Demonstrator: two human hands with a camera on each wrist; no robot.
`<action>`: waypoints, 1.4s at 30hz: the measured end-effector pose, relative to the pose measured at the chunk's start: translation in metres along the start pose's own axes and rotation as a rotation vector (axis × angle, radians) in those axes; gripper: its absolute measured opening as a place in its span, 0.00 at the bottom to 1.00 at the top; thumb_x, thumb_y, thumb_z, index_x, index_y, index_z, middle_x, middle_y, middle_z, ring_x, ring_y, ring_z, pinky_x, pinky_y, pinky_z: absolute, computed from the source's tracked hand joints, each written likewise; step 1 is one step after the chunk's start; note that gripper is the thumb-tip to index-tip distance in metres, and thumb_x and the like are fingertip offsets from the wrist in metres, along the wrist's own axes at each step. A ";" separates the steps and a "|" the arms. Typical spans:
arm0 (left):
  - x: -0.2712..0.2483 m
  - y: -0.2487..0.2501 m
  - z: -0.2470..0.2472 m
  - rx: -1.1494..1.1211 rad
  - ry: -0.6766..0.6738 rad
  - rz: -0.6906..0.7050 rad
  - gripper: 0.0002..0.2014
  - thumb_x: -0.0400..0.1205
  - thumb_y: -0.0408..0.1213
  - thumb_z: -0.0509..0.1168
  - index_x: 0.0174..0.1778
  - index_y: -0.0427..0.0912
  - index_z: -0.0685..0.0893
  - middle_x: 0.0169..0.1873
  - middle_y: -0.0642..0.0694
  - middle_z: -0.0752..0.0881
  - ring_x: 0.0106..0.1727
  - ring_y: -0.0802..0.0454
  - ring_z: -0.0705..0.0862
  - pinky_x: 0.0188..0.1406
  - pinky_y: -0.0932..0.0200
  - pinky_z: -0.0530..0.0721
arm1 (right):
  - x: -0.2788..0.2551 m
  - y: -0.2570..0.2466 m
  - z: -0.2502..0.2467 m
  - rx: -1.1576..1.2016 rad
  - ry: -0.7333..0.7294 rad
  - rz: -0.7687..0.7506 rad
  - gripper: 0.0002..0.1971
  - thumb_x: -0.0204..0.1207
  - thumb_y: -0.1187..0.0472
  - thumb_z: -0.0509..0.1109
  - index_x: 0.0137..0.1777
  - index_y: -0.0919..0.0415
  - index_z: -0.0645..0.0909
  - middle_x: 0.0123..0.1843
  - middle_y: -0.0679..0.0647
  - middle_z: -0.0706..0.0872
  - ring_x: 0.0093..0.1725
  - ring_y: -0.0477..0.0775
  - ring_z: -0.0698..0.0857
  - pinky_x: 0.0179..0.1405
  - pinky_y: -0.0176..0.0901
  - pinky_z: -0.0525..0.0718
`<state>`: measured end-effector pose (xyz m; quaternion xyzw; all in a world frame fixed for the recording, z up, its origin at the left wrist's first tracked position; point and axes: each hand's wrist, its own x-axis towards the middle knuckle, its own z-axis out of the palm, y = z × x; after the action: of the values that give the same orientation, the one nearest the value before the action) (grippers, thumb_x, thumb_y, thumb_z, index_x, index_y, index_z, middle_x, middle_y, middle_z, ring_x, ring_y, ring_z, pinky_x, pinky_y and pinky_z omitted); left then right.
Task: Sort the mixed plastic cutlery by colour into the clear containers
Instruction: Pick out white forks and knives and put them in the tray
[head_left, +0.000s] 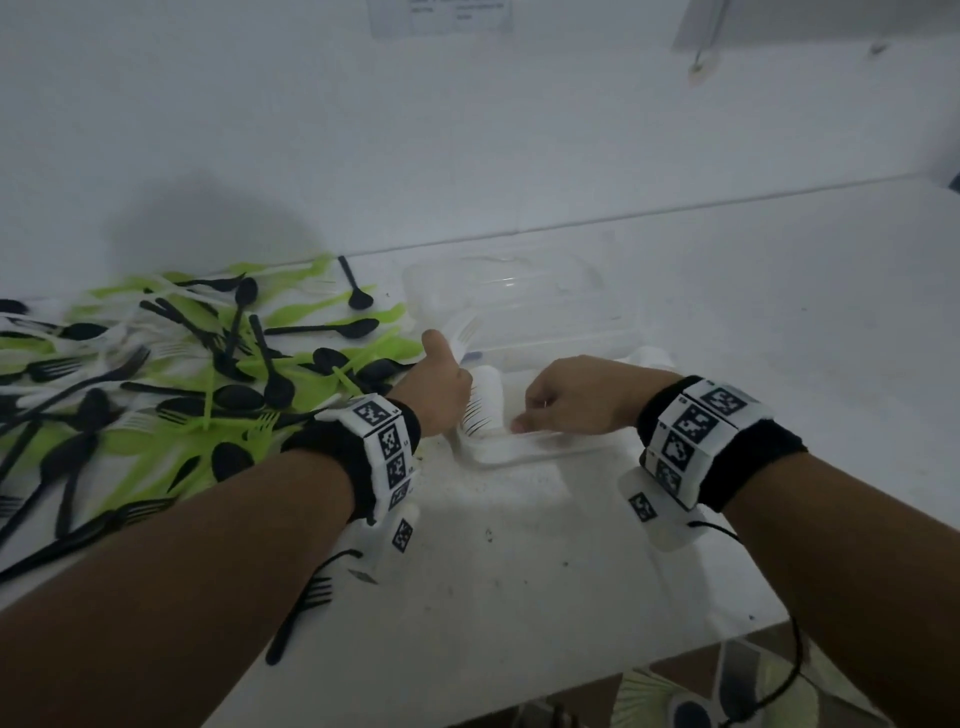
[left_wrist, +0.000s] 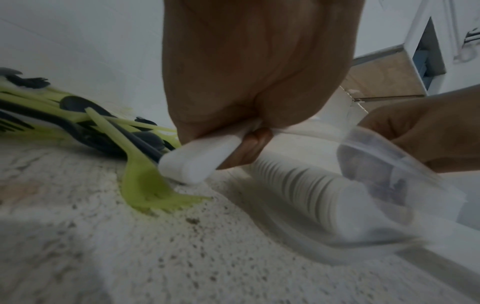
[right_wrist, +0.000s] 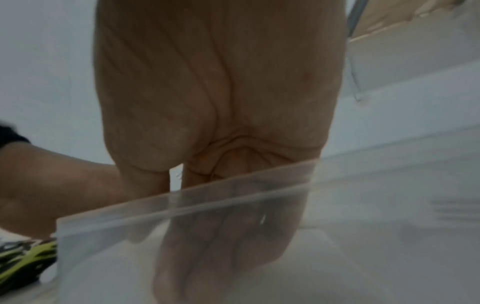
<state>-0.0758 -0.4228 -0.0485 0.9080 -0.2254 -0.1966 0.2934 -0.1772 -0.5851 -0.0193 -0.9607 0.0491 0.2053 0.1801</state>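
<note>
Two hands meet at centre frame. Left hand (head_left: 439, 387), fingers curled, grips a bunch of white forks (head_left: 462, 332) beside the near container (head_left: 524, 452). Right hand (head_left: 566, 397) reaches inside it, fingers together. Mixed cutlery (head_left: 156, 374) fills the left.

The right hand (right_wrist: 218, 107) reaches over a clear container's rim (right_wrist: 182, 205), fingers (right_wrist: 221, 236) curled inside it.

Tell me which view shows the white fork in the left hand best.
The head view: the white fork rises from the left hand, tines clear. The left wrist view shows only white handle ends below the palm. The right wrist view hides it.
</note>
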 end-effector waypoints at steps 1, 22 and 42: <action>-0.001 0.001 0.000 0.011 0.017 -0.008 0.19 0.90 0.32 0.54 0.74 0.27 0.60 0.44 0.36 0.77 0.44 0.40 0.78 0.43 0.50 0.74 | 0.002 -0.001 0.000 -0.004 -0.011 -0.010 0.22 0.82 0.38 0.67 0.44 0.56 0.88 0.43 0.49 0.90 0.46 0.49 0.85 0.43 0.43 0.77; -0.021 0.020 -0.005 0.021 0.026 -0.066 0.09 0.92 0.35 0.52 0.58 0.37 0.57 0.30 0.47 0.69 0.28 0.54 0.69 0.22 0.59 0.63 | -0.024 0.035 -0.008 -0.089 0.076 0.263 0.20 0.87 0.43 0.61 0.61 0.61 0.80 0.48 0.51 0.80 0.50 0.55 0.81 0.46 0.44 0.76; -0.037 0.077 -0.017 0.385 -0.258 0.404 0.11 0.91 0.45 0.61 0.58 0.46 0.65 0.41 0.51 0.79 0.39 0.54 0.79 0.36 0.58 0.73 | -0.036 0.051 -0.013 -0.032 0.617 -0.379 0.17 0.82 0.48 0.73 0.68 0.48 0.81 0.60 0.44 0.82 0.59 0.47 0.80 0.59 0.46 0.81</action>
<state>-0.1204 -0.4520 0.0202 0.8512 -0.4699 -0.2015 0.1183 -0.2137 -0.6364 -0.0098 -0.9722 -0.0811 -0.1306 0.1764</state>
